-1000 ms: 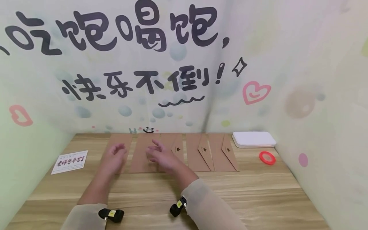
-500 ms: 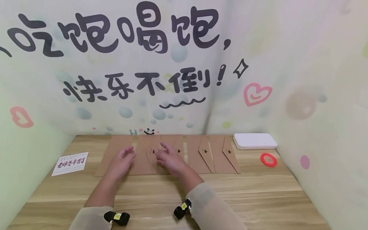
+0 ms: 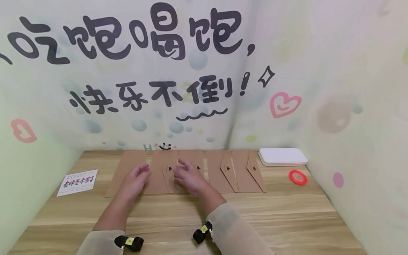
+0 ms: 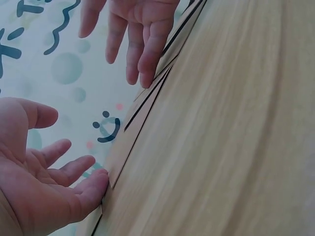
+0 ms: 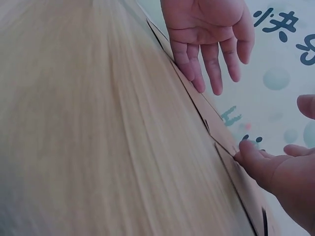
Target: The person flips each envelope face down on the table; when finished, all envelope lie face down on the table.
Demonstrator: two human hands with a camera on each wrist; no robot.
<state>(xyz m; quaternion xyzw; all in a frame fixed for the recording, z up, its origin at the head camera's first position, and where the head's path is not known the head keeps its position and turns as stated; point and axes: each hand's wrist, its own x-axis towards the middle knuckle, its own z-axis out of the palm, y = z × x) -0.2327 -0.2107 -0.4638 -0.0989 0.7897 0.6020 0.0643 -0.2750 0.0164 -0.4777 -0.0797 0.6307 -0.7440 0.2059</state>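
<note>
Several brown paper envelopes lie in a row along the back of the table, among them a leftmost envelope [image 3: 127, 166] with no flap showing. The second envelope [image 3: 157, 177] has a pointed flap with a small dark print, partly behind my right hand. My left hand [image 3: 137, 179] is over the gap between these two, palm turned inward, fingers loosely bent, holding nothing. My right hand [image 3: 191, 179] hovers over the middle envelope [image 3: 191, 157], fingers spread and relaxed. In the left wrist view, the left hand [image 4: 44, 182] has its little finger right at the envelopes' edge.
A white card [image 3: 78, 182] with dark lettering lies at the left. At the back right are a white flat case [image 3: 283, 157] and a red ring-shaped tape roll [image 3: 298, 177]. A printed cloth wall [image 3: 204, 134] rises behind the wooden table [image 3: 165, 219].
Both hands have shifted slightly right, uncovering more of the leftmost envelope and the second envelope's flap. Over the last half second they have stayed nearly still.
</note>
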